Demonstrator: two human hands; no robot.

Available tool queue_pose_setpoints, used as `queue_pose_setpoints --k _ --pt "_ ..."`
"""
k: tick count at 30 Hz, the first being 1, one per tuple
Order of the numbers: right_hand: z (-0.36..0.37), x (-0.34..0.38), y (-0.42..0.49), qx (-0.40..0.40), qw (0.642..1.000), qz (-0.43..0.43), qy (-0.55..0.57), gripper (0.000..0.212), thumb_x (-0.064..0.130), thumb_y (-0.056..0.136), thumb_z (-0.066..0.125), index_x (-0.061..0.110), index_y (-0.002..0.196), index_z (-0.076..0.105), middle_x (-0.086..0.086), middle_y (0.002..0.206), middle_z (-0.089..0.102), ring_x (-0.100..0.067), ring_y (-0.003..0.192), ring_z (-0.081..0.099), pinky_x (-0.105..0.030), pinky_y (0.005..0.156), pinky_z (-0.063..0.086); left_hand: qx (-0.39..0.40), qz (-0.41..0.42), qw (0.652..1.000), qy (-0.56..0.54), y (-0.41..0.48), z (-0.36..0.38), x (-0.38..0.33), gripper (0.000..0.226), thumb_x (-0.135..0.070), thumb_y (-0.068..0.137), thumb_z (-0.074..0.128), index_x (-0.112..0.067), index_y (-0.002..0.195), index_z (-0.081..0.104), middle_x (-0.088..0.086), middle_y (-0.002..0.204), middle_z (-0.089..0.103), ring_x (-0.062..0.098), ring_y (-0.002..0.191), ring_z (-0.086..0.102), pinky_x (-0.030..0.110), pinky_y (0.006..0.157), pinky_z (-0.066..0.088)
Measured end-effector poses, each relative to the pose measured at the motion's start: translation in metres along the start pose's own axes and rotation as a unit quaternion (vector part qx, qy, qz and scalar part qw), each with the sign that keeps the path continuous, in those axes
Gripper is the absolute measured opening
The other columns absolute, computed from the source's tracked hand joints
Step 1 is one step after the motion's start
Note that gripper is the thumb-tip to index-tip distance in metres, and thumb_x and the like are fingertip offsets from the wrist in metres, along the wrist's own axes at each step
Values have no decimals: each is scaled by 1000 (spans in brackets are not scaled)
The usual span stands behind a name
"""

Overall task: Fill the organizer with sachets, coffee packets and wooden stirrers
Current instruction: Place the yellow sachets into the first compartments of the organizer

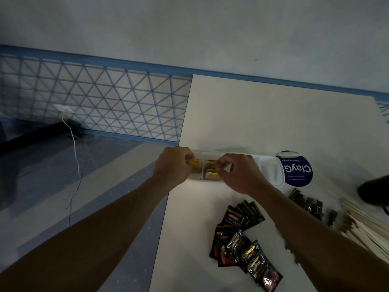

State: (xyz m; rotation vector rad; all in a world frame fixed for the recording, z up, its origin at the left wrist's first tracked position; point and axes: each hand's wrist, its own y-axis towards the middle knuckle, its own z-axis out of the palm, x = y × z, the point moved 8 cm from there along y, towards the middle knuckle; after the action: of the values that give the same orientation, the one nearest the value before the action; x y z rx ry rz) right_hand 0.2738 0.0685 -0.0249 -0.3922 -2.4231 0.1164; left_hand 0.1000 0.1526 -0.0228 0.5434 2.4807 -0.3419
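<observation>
The organizer (269, 169) lies at the left edge of the table (252, 114). The left hand (171, 165) pinches a yellow sachet (195, 165) at the end compartment. The right hand (240, 175) has its fingers closed on the sachets (211, 175) in the next compartment. Coffee packets (242, 239) and stirrers (366, 226) lie nearer.

One organizer (271, 169) (white), two hands (172, 165) (242, 175).

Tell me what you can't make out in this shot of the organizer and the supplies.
Head view throughout.
1. The yellow sachets: how many each hand holds, hidden by the left hand and right hand.
2. The wooden stirrers: cut off by the right edge.
3. The dark object: cut off by the right edge, unidentifiable.
4. The brown sachets: blurred, print unreadable.
</observation>
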Motion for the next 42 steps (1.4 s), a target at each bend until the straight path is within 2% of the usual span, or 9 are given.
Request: queue_pose_setpoints --k 4,8,13,17,19,22,31,36,42 --pt "-7 1 2 -26 999 -2 -24 13 25 89 65 29 92 78 14 84 73 1 70 58 -20 64 44 -23 10 999 32 1 -2 -8 23 -11 83 65 -21 102 74 3 97 70 20 84 66 36 73 58" --pt "-1 2 5 -19 998 7 -62 17 25 91 62 28 93 79 10 87 73 -12 82 64 -28 71 51 -16 -1 997 70 2 3 -13 24 -10 83 68 -21 103 74 4 98 68 22 85 66 28 66 50" --pt "8 1 7 -1 995 24 -92 23 22 88 58 28 99 78 6 95 71 -19 88 64 -35 76 56 -24 -1 994 109 3 7 -18 24 -15 83 71 -19 107 71 4 107 60 24 94 62 29 69 46" --pt "9 3 10 -2 996 20 -82 21 22 86 61 30 97 76 8 93 69 -17 85 64 -37 75 57 -59 29 994 85 5 3 -23 29 -11 82 69 -20 109 69 1 104 63 20 92 62 30 67 49" --pt "9 5 11 -4 996 18 -83 20 20 85 62 31 96 76 9 93 69 -16 85 64 -36 74 57 -54 43 994 87 6 4 -26 31 -12 84 67 -19 114 70 2 104 69 22 94 64 30 70 49" --pt "11 5 13 1 994 19 -103 22 20 86 63 30 101 76 8 95 69 -17 86 64 -33 73 55 -27 39 992 114 5 7 -28 21 -18 86 67 -21 105 73 2 93 72 20 85 66 26 65 47" --pt "19 6 15 33 986 12 -165 18 30 87 59 20 91 73 0 95 66 -25 88 64 -36 74 55 -24 6 987 158 9 10 -25 18 -17 90 58 -23 96 74 1 81 65 16 67 48 27 59 39" --pt "14 5 16 36 991 19 -126 23 27 85 59 27 99 77 4 94 65 -21 86 63 -34 75 56 -48 50 990 126 13 0 -29 19 -20 92 58 -23 98 75 -1 87 72 12 71 53 18 53 29" --pt "12 4 14 42 991 23 -121 26 27 81 65 27 105 76 5 93 66 -20 84 63 -35 75 57 -61 67 991 95 12 -7 -31 18 -23 91 61 -23 102 75 -1 92 74 19 82 65 23 63 39"
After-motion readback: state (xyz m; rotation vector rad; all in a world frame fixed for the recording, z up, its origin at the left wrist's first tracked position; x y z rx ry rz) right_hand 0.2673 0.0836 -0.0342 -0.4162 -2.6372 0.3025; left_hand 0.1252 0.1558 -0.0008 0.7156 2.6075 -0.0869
